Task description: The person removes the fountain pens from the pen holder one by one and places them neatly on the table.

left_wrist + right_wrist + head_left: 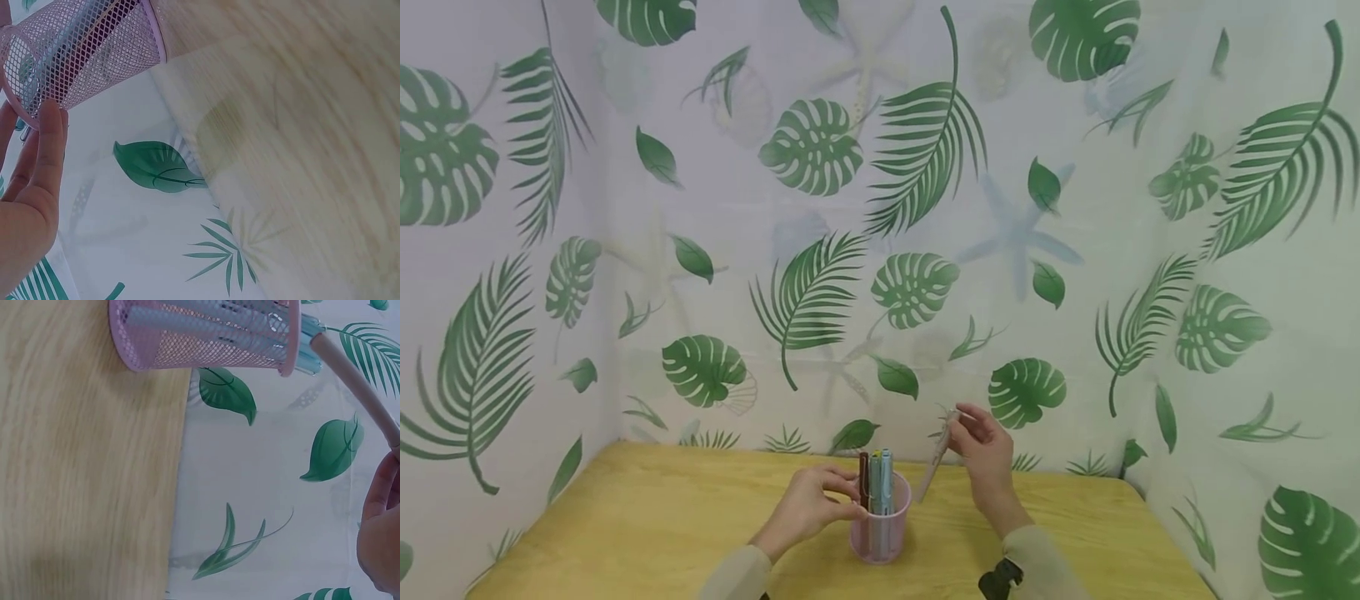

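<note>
A pink mesh pen holder (896,537) stands upright on the table. In it are a dark maroon pen (863,479) and several light blue and grey-green pens (887,479). My left hand (805,504) holds the holder by its rim from the left; the left wrist view shows its fingers (50,137) at the mesh edge. Up and to the right, my right hand (988,462) pinches a pale pinkish-grey pen (933,469) near its upper end. That pen slants, its lower end beside the holder's right rim in the head view. In the right wrist view the pen (356,381) crosses near the other pens' tops.
The yellow wood-grain table (647,517) extends on both sides of the holder. Behind and beside it hangs a white leaf-patterned covering (820,67), close to the table's back edge. A black device (1000,577) sits at the right sleeve.
</note>
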A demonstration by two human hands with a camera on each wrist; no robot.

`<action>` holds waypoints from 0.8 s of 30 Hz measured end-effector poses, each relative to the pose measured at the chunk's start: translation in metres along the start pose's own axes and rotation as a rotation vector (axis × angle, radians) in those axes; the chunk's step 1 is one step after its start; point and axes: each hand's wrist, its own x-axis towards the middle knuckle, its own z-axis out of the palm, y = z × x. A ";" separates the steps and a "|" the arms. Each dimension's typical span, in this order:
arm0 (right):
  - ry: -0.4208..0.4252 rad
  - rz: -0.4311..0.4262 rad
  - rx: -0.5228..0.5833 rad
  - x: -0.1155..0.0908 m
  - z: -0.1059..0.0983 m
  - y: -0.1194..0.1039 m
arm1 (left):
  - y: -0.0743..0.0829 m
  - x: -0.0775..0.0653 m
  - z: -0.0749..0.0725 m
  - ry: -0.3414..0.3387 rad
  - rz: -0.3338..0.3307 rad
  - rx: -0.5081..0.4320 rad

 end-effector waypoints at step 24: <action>-0.118 0.215 -0.199 -0.006 -0.035 0.035 | 0.001 0.001 0.002 -0.013 0.022 0.013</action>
